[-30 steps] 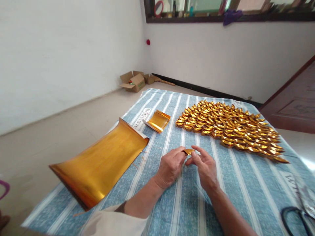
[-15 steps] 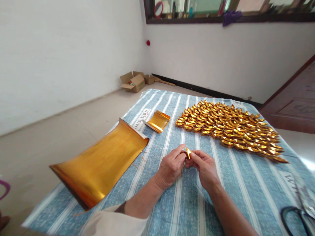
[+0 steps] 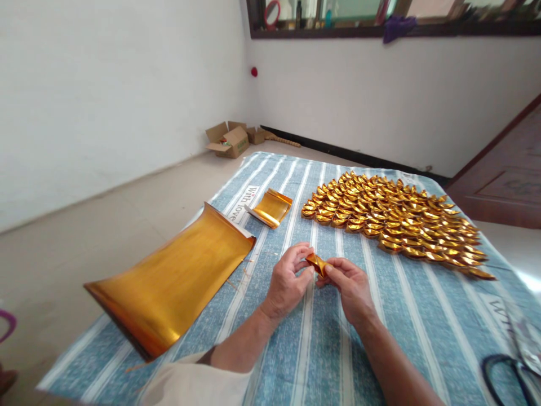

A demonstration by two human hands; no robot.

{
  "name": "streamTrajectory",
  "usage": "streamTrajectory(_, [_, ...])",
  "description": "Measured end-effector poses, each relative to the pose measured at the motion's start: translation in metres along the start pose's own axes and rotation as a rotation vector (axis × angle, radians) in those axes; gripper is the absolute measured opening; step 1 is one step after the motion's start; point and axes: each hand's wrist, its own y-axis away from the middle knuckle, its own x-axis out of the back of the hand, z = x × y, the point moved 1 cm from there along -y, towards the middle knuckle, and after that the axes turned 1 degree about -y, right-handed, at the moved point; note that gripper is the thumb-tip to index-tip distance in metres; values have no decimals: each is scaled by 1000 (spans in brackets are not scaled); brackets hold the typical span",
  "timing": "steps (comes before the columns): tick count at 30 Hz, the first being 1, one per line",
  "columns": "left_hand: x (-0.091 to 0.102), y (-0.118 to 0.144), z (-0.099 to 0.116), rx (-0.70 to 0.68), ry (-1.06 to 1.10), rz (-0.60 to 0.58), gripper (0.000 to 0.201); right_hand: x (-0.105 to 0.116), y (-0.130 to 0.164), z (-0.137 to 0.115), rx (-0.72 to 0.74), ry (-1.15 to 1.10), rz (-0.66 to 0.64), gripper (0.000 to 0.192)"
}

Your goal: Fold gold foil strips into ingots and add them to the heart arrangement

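Above the striped tablecloth, a small folded gold foil paper piece is held between my two hands. My right hand pinches its right end between thumb and fingers. The left end lies at the fingertips of my left hand, whose thumb and fingers close around it from either side. To the right and farther back, many finished gold paper ingots stand packed in rows. A large stack of gold foil sheets curls on the left, and a smaller foil stack sits beyond my left hand.
Black-handled scissors lie at the near right corner. Thin straw-like scraps are scattered beside the large sheets. An open cardboard box stands on the floor by the wall. Part of a purple ring shows at the left edge.
My left hand has shifted slightly left and its fingers have opened out from around the foil. More of the folded piece shows, turned lengthwise between both hands.
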Motion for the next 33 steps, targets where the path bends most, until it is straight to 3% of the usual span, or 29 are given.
streamTrajectory(11, [1,-3,-6,5,-65,113,10,-5,1,0,7,37,5,29])
streamTrajectory(22, [-2,-1,-7,-122,-172,105,14,-6,2,1,6,75,43,31])
streamTrajectory(33, [-2,-1,-8,-131,-222,87,17,-8,3,-6,-45,41,33,31])
